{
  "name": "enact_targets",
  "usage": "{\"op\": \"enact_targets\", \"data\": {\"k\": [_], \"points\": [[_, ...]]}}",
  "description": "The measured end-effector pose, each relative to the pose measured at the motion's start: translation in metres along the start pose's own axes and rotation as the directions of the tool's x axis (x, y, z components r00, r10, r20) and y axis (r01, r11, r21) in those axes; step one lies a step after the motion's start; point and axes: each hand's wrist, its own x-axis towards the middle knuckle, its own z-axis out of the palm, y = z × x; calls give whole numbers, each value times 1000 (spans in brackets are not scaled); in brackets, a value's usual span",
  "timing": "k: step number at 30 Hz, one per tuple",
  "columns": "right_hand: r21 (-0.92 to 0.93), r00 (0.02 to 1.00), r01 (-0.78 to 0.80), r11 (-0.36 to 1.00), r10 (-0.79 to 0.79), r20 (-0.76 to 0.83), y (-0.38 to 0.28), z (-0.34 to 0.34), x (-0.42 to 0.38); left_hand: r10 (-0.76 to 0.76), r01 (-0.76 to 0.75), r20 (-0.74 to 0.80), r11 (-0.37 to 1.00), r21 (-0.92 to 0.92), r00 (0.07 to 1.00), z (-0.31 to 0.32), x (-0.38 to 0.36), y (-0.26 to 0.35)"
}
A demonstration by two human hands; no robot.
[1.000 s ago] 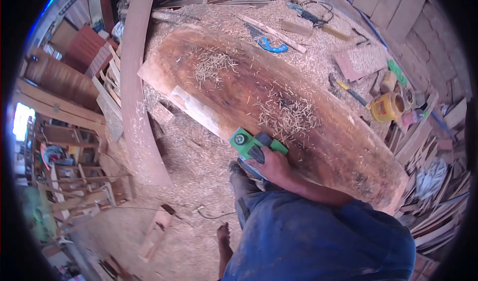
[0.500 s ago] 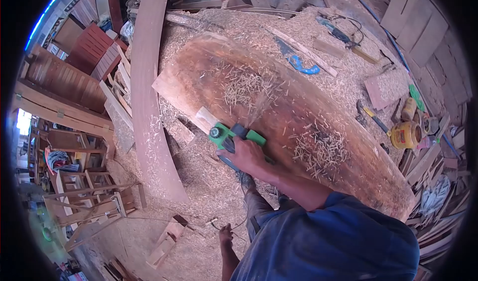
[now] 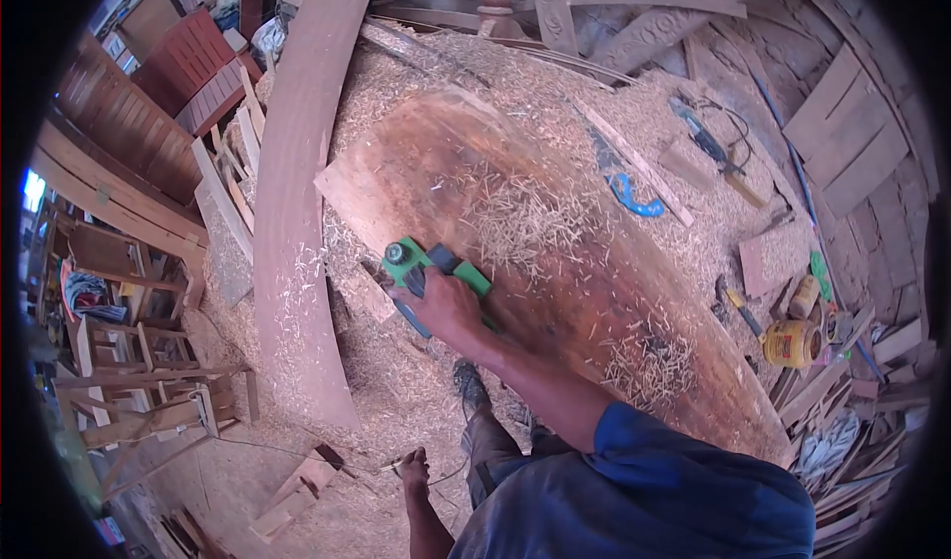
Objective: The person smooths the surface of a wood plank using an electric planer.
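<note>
My right hand (image 3: 448, 309) grips the handle of a green power planer (image 3: 436, 267), which rests near the left edge of a large reddish-brown wooden slab (image 3: 555, 292). Loose shavings (image 3: 525, 217) lie heaped on the slab beyond the planer, with another heap (image 3: 654, 366) nearer its lower right end. Lower left, away from the slab, my left hand (image 3: 414, 468) is closed round a thin dark cord (image 3: 451, 477). The planer's underside is hidden.
A long curved board (image 3: 302, 212) stands left of the slab. On the shavings-covered surface behind lie a blue-handled saw (image 3: 634, 198) and a corded power tool (image 3: 703, 138). At right are a yellow jar (image 3: 791, 344) and a yellow-and-black tool (image 3: 743, 311). Wooden frames (image 3: 149, 381) stand far left.
The planer and my right hand have moved left across the slab, over the pale strip near its edge. The whole view has shifted somewhat. My left hand still holds the cord.
</note>
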Motion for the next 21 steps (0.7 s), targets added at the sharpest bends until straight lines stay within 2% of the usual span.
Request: {"op": "enact_targets", "data": {"k": [6, 10, 12, 15, 16, 18, 19, 21], "points": [[40, 999, -24, 999, 26, -42, -41, 22, 78, -30, 30, -4, 994, -103, 1000, -17, 12, -16], [66, 997, -13, 998, 18, -79, -58, 32, 114, -77, 73, -32, 992, -102, 997, -27, 27, -35], [84, 995, -34, 996, 41, -90, -57, 34, 116, -54, 45, -62, 990, -136, 997, -29, 35, -46], [87, 996, -41, 995, 47, -71, -41, 20, 76, 86, -122, -173, 971, -208, 981, -17, 25, -51], [73, 997, -41, 996, 46, -59, -25, 16, 54, 132, -162, -166, 971, -176, 977, -13, 19, -53], [42, 998, -46, 998, 48, -30, 17, 6, -7, 159, -188, -176, 968, -167, 971, 4, 10, -63], [19, 997, -15, 1000, 16, -72, 45, 4, -45, 165, -189, -151, 969, -160, 975, 12, 6, -69], [-27, 995, 0, 1000, -2, -98, 97, -8, -129, 110, -112, -27, 991, -80, 994, 27, 7, -91]]}}
